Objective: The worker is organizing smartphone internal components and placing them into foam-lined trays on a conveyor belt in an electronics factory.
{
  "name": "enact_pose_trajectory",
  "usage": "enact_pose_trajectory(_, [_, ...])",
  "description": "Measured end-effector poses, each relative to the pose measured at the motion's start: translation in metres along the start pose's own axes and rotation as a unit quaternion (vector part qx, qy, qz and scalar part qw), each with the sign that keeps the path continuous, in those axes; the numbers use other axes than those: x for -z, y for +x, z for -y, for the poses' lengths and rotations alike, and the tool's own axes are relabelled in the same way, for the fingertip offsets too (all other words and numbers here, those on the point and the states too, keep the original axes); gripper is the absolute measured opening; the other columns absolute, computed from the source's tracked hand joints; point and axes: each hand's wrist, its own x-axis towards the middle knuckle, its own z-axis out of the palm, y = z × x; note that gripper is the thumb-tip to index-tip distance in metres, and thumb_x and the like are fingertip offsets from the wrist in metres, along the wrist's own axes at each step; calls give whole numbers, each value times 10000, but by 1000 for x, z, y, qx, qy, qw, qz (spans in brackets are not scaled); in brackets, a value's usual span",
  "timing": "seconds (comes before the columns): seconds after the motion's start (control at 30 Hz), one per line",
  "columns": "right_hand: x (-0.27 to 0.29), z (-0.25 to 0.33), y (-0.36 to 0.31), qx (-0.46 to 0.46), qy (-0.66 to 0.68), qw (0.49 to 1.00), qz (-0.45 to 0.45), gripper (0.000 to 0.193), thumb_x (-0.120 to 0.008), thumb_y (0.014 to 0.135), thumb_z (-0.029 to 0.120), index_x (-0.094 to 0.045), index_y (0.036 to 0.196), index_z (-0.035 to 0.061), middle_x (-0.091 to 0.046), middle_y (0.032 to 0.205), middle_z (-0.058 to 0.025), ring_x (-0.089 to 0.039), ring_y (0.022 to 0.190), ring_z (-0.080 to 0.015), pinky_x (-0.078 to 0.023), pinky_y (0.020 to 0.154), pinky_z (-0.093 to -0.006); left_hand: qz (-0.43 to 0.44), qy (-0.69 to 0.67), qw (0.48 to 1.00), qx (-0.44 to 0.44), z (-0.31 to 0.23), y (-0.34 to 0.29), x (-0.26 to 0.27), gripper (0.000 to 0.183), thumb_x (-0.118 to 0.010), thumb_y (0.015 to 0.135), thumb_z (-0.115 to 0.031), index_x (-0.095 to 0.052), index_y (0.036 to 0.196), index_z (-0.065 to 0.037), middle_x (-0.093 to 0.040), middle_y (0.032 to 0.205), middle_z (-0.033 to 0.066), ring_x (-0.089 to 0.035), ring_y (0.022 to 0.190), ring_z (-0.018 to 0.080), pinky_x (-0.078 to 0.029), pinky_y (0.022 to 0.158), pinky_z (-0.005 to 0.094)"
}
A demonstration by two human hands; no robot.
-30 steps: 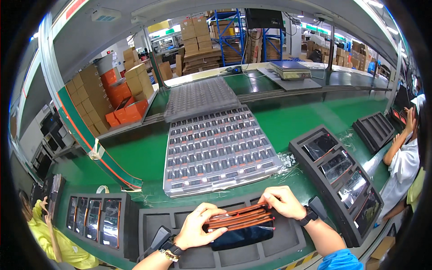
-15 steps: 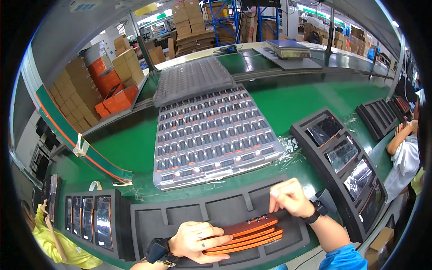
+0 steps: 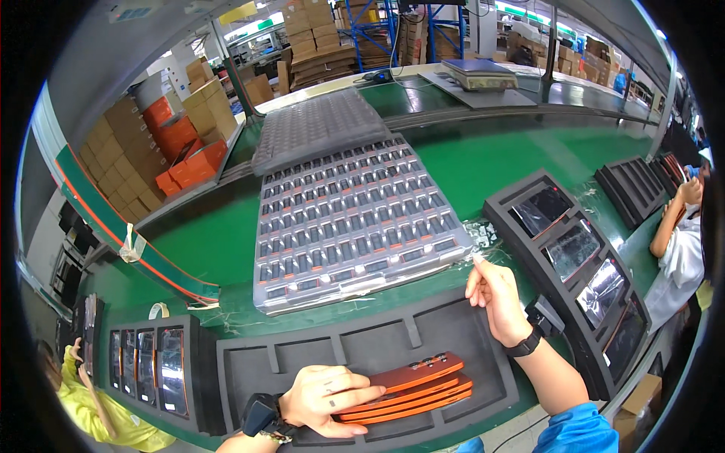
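While the matte black foam tray (image 3: 377, 343) spans the lower centre and a glossy, many-celled clear plastic tray (image 3: 362, 293) fills mid-frame, the orange phone stack (image 3: 419, 383) points right from the left hand (image 3: 321, 396).
Stack over the foam, long axis rising gently rightward; round-cornered slabs. Left hand nearer: pinching its left end, thumb below. Right hand (image 3: 495, 298) apart, up and right, fingers half-curled; whether pinching anything, cannot tell. Lenses (image 3: 429, 361): dark, round.
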Motion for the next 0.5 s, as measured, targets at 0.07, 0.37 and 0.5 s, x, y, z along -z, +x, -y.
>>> enact_pose_trajectory(0.07, [-2,0,-1,4,-2,1000,5,541,-517,1066,394,-656,665,61,-638,627,-21,-548,540,-58,-375,517,-201,-17,-4,1000,0,7,-5,-2,544,-771,794,-446,-727,1196,-82,-704,983,25,-642,719,194,-530,617,301])
enact_pose_trajectory(0.37, [-5,-2,1,16,-12,1000,19,546,-515,1064,415,-656,673,60,-633,622,-14,-556,542,-54,-371,508,-198,-63,-17,997,33,12,-14,-3,486,-611,925,-396,-697,1228,-27,-727,978,111,-679,771,278,-568,667,358])
enact_pose_trajectory(0.5, [4,-6,3,37,-44,998,-28,537,-542,1047,432,-642,668,65,-617,608,-10,-533,512,-54,-355,490,-197,-44,-18,998,42,17,-9,-6,447,-633,899,-333,-679,1233,-40,-706,971,106,-676,816,298,-567,685,374])
